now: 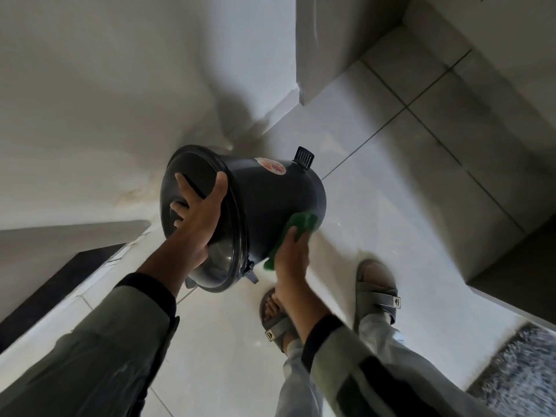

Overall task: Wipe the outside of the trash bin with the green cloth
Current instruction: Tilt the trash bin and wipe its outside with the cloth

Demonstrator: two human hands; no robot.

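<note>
A dark round trash bin [276,200] is held off the floor, tipped on its side with its lid toward me and its base pointing away. A round sticker sits on its upper side and a foot pedal sticks out near the base. My left hand [195,212] is spread over the lid and grips its rim. My right hand [293,251] presses a green cloth [296,228] against the bin's lower right side, close to the base. Part of the cloth is hidden under my fingers.
Pale floor tiles [376,206] lie below the bin. A white wall [105,85] stands left and a wall corner [304,85] behind. My sandalled feet [376,290] are under my right arm. A grey shaggy mat [520,374] lies at bottom right.
</note>
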